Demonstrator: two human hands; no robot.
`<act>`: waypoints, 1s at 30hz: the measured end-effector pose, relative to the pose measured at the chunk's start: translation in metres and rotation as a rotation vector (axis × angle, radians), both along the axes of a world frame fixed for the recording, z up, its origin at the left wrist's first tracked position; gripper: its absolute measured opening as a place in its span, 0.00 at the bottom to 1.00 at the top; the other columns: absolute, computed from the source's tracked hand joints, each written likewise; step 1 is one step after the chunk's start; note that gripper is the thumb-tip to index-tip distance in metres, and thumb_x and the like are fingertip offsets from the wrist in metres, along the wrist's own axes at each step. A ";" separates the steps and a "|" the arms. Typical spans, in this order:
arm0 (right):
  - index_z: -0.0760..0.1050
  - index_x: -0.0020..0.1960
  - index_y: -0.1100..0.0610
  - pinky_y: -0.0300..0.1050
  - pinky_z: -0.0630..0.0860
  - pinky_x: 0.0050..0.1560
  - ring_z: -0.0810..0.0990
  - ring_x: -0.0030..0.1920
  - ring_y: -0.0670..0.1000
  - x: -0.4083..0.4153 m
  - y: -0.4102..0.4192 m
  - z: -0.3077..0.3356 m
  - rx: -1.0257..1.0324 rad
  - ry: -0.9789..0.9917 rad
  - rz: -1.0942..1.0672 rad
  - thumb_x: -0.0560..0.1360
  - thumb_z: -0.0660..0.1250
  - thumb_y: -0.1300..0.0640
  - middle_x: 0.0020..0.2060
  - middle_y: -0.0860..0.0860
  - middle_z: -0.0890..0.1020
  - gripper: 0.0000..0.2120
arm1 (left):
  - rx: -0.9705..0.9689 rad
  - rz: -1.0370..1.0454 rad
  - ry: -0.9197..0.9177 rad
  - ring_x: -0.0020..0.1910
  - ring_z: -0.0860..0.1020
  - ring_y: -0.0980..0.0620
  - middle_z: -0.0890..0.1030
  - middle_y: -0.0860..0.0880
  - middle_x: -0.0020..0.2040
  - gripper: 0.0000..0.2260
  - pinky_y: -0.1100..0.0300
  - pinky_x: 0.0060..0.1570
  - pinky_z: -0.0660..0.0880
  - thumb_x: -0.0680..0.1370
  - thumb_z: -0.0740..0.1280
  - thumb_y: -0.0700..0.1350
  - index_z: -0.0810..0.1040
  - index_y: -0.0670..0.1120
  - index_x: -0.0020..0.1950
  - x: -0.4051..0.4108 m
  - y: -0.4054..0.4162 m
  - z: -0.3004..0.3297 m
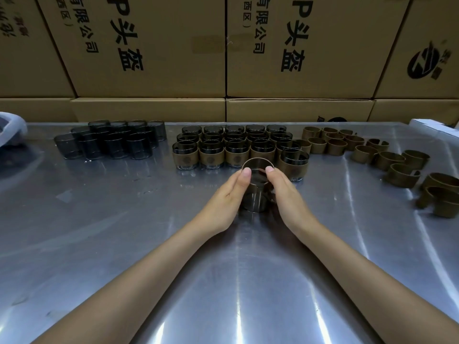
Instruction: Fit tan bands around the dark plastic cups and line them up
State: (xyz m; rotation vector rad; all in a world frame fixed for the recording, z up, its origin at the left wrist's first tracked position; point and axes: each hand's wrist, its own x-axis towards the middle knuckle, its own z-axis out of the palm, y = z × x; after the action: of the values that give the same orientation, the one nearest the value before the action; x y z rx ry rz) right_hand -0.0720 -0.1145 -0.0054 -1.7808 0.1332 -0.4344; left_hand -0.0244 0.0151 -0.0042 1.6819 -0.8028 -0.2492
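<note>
Forearms reach in from the near edge of a steel table (99, 244) and meet at one dark plastic cup (257, 192), which stands upright on the metal at the centre. The left hand (227, 194) and right hand (285, 192) clasp it from either side, thumbs curled up to the rim, fingers wrapped behind and mostly hidden. A tan band (258, 187) circles the cup between the palms; how far down it sits cannot be told.

Just beyond the thumbs stands the block of banded cups (233, 145), set in close rows, with one banded cup (293, 165) slightly forward at the right, just beside the right thumb and near the held cup's rim. The front row leaves only a narrow strip of bare table ahead of the grip.

Far to the left of the grip and further back, a cluster of bare dark cups (111, 140) waits without bands, well apart from the hands. To the right, loose tan bands (367, 152) trail from behind the finished block out towards the table's right edge, the nearest lying well clear of the right wrist.

Open metal runs wide on both sides of the forearms and back to the near edge. Stacked cardboard cartons (298, 58) printed with Chinese characters wall off the table's far edge.
</note>
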 end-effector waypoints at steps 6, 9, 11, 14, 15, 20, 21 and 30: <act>0.73 0.56 0.38 0.54 0.62 0.73 0.70 0.67 0.45 -0.001 -0.003 0.002 0.014 0.062 0.017 0.73 0.51 0.35 0.62 0.44 0.76 0.19 | 0.146 -0.090 0.017 0.63 0.62 0.80 0.67 0.76 0.65 0.25 0.79 0.62 0.58 0.76 0.50 0.67 0.62 0.65 0.72 0.002 0.010 0.006; 0.72 0.61 0.42 0.54 0.61 0.73 0.69 0.68 0.45 0.000 -0.002 0.002 -0.014 0.075 0.011 0.73 0.49 0.35 0.64 0.45 0.75 0.24 | 0.186 -0.100 0.025 0.54 0.62 0.86 0.65 0.80 0.58 0.22 0.83 0.52 0.61 0.75 0.52 0.68 0.60 0.67 0.69 0.001 0.010 0.009; 0.71 0.65 0.46 0.54 0.61 0.72 0.70 0.67 0.46 0.001 -0.004 0.000 -0.039 0.087 0.008 0.73 0.48 0.34 0.63 0.44 0.76 0.28 | 0.182 -0.108 0.035 0.65 0.62 0.78 0.66 0.71 0.68 0.27 0.73 0.65 0.59 0.76 0.51 0.70 0.60 0.62 0.73 0.003 0.009 0.007; 0.69 0.65 0.47 0.50 0.64 0.67 0.71 0.65 0.48 0.001 -0.005 -0.004 -0.140 0.103 0.007 0.75 0.46 0.30 0.59 0.44 0.75 0.30 | 0.261 -0.076 -0.008 0.76 0.57 0.61 0.61 0.63 0.75 0.31 0.53 0.77 0.52 0.77 0.45 0.70 0.60 0.59 0.76 0.005 0.010 0.005; 0.68 0.66 0.47 0.47 0.63 0.64 0.70 0.65 0.47 0.000 -0.004 -0.004 -0.161 0.117 0.000 0.72 0.44 0.27 0.59 0.43 0.75 0.34 | 0.301 -0.058 -0.051 0.76 0.58 0.59 0.62 0.61 0.75 0.31 0.52 0.77 0.53 0.77 0.43 0.69 0.61 0.58 0.76 0.005 0.010 0.003; 0.62 0.70 0.47 0.43 0.61 0.62 0.69 0.63 0.42 -0.002 -0.001 -0.004 -0.181 0.128 0.045 0.56 0.40 0.14 0.60 0.39 0.72 0.54 | 0.381 0.034 -0.102 0.76 0.60 0.53 0.65 0.54 0.76 0.38 0.49 0.76 0.53 0.75 0.36 0.71 0.60 0.55 0.77 0.005 0.003 -0.005; 0.62 0.68 0.47 0.43 0.62 0.62 0.69 0.62 0.39 -0.003 0.000 -0.004 -0.149 0.120 0.061 0.56 0.41 0.14 0.58 0.37 0.71 0.53 | 0.333 0.020 -0.065 0.76 0.60 0.53 0.65 0.55 0.75 0.39 0.48 0.75 0.55 0.73 0.37 0.73 0.60 0.54 0.77 0.004 0.001 -0.006; 0.63 0.69 0.54 0.61 0.69 0.68 0.75 0.66 0.53 -0.005 0.013 0.008 0.354 -0.052 0.099 0.65 0.63 0.33 0.65 0.56 0.74 0.39 | -0.194 -0.082 0.284 0.63 0.77 0.47 0.81 0.46 0.61 0.22 0.49 0.66 0.72 0.80 0.50 0.60 0.76 0.52 0.63 -0.014 -0.008 0.010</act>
State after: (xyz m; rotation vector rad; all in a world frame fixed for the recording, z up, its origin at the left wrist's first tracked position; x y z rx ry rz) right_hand -0.0773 -0.1015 0.0024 -1.4207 0.0787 -0.3609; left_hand -0.0386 0.0066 0.0055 1.3949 -0.6606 -0.4430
